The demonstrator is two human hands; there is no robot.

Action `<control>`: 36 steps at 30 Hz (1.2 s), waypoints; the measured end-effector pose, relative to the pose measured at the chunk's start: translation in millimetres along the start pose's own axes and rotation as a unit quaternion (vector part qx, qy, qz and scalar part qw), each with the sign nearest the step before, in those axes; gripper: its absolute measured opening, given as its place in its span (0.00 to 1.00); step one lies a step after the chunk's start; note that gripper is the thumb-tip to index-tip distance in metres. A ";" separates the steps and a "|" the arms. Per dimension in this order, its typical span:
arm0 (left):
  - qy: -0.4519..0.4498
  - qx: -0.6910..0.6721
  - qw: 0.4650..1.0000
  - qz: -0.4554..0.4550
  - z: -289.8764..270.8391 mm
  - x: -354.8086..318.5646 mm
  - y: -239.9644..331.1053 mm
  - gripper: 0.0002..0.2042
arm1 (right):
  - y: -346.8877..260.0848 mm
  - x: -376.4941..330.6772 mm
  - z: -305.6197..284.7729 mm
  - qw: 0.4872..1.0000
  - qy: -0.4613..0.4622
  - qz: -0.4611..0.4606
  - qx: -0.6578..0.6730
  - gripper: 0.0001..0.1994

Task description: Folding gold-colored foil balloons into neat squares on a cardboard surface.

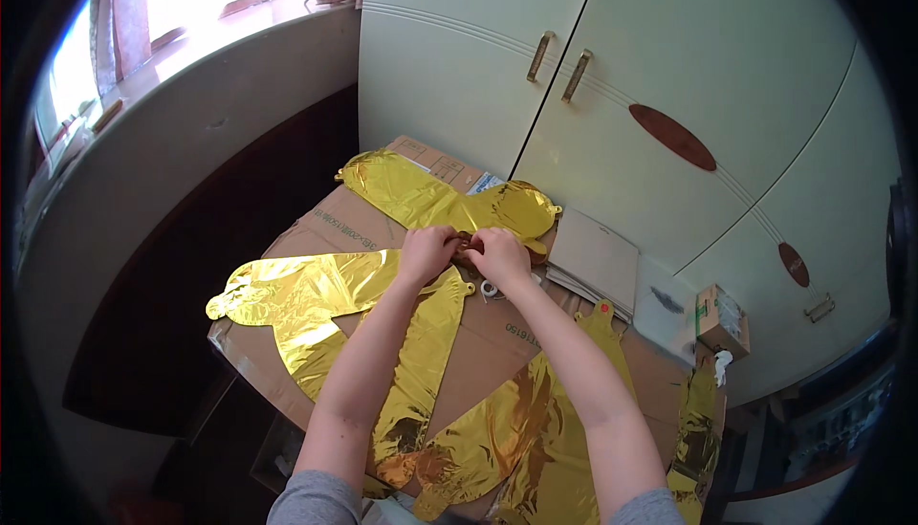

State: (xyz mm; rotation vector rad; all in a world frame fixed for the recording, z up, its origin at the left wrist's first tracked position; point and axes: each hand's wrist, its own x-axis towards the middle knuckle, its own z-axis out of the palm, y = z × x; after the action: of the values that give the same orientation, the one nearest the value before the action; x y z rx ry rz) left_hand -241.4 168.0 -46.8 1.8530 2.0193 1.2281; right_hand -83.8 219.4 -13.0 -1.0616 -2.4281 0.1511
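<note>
Left grip: my left hand (426,251) pinches the gold foil balloon (449,205) shut.
Right grip: my right hand (499,254) pinches it too, at 3 o'clock.
Hidden: fingertips.

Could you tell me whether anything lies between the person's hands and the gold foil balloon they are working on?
Nothing visible does. The left hand and the right hand already rest together on the gold foil balloon lying flat on the cardboard box. What their fingertips pinch there is too small to tell.

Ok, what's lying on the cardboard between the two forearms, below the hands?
In the head view, between the left forearm and right forearm: a strip of gold foil balloon, then bare cardboard.
</note>
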 end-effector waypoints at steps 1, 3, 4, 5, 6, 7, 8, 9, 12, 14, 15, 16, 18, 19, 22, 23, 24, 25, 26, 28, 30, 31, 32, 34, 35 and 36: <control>0.003 0.006 1.000 -0.007 0.0 0.0 2.0 0.08 | 1.9 -1.5 0.9 0.998 0.021 -0.029 -0.042 0.10; 0.004 0.007 1.000 -0.016 -0.9 -0.3 3.9 0.08 | 3.0 0.3 -0.6 0.996 -0.009 0.041 -0.078 0.08; 0.003 0.003 1.000 -0.018 -1.9 -0.7 3.8 0.09 | 1.9 2.2 -2.4 0.992 -0.025 0.074 -0.095 0.08; 0.002 -0.001 1.000 -0.021 -2.9 -1.2 3.7 0.09 | 2.4 3.7 -6.2 0.992 -0.028 0.095 -0.084 0.07; 0.002 0.008 1.000 -0.002 -4.0 -1.9 5.5 0.09 | 5.0 4.3 -12.8 0.990 -0.031 0.117 -0.074 0.06; 0.003 0.017 1.000 0.016 -5.3 -3.0 7.5 0.09 | 7.5 3.9 -16.9 0.988 -0.033 0.140 -0.065 0.05; 0.003 0.025 0.999 0.035 -5.4 -3.6 8.5 0.09 | 10.8 1.9 -16.0 0.993 0.023 0.093 -0.063 0.05; 0.010 0.034 0.999 0.041 -4.0 -3.4 6.6 0.09 | 12.6 -0.2 -14.4 0.994 0.078 0.044 -0.060 0.05; 0.031 0.035 0.998 0.042 3.3 -1.9 -0.8 0.09 | 9.8 -2.7 -14.1 0.985 0.161 -0.014 -0.057 0.06; 0.047 0.008 0.999 0.018 5.7 -1.9 -4.0 0.09 | 1.0 -4.9 -17.4 0.994 0.110 0.005 -0.011 0.07; 0.052 0.009 0.998 0.016 6.6 -1.8 -5.0 0.09 | -2.4 -6.8 -20.1 0.998 0.044 0.028 0.033 0.07; 0.058 0.010 0.998 0.014 6.7 -2.0 -6.5 0.09 | -3.9 -8.7 -20.8 0.996 -0.023 0.051 0.077 0.08; 0.060 0.003 0.998 0.012 8.6 -1.5 -5.0 0.10 | 13.6 -14.4 -3.3 0.996 -0.034 -0.078 0.032 0.10; 0.056 -0.002 0.998 0.012 7.1 -1.2 -2.9 0.10 | 18.7 -16.2 2.3 0.989 -0.038 -0.142 0.010 0.11; 0.057 -0.001 0.998 0.012 2.7 -1.6 3.8 0.11 | 28.0 -13.4 9.8 0.993 -0.120 -0.019 -0.010 0.20; 0.059 0.002 0.998 0.012 2.2 -1.9 5.0 0.12 | 31.3 -9.6 10.6 0.990 -0.140 0.019 -0.027 0.22; 0.065 -0.003 0.998 0.007 1.8 -1.8 4.7 0.12 | 36.6 -3.5 8.0 0.985 -0.165 0.011 -0.038 0.29; 0.070 -0.008 0.998 0.002 2.1 -1.7 3.4 0.12 | 39.9 0.6 7.6 0.984 -0.167 0.040 -0.044 0.31; 0.075 -0.013 0.997 -0.003 2.7 -1.8 2.0 0.12 | 42.8 4.0 7.7 0.982 -0.169 0.070 -0.050 0.34; 0.090 -0.019 0.996 -0.003 2.1 -1.1 -1.9 0.12 | 44.5 20.7 0.0 0.961 -0.217 0.161 -0.062 0.49; 0.099 -0.033 0.994 -0.017 1.7 -0.1 -2.2 0.11 | 46.9 19.7 -7.5 0.966 -0.170 0.183 -0.074 0.52; 0.100 -0.045 0.994 -0.029 1.6 0.9 -0.5 0.11 | 49.6 17.7 -11.2 0.967 -0.146 0.195 -0.080 0.53; 0.102 -0.056 0.992 -0.042 1.4 2.0 1.2 0.11 | 66.4 19.0 2.0 0.972 -0.129 0.184 -0.069 0.56; 0.166 -0.104 0.980 -0.017 2.9 2.3 0.6 0.09 | 67.3 24.2 1.0 0.967 -0.178 0.177 -0.042 0.56; 0.198 -0.128 0.972 -0.004 3.4 3.7 0.5 0.09 | 67.2 27.0 0.6 0.964 -0.202 0.173 -0.029 0.56; 0.201 -0.142 0.969 -0.032 -4.4 2.6 1.6 0.09 | 48.8 28.9 -7.4 0.952 -0.232 0.196 -0.034 0.56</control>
State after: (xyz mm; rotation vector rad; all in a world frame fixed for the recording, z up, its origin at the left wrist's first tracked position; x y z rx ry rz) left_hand -243.4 168.0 -41.8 1.4862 1.9260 1.8836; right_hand -64.8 273.3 -9.2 -1.6924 -2.5991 0.5016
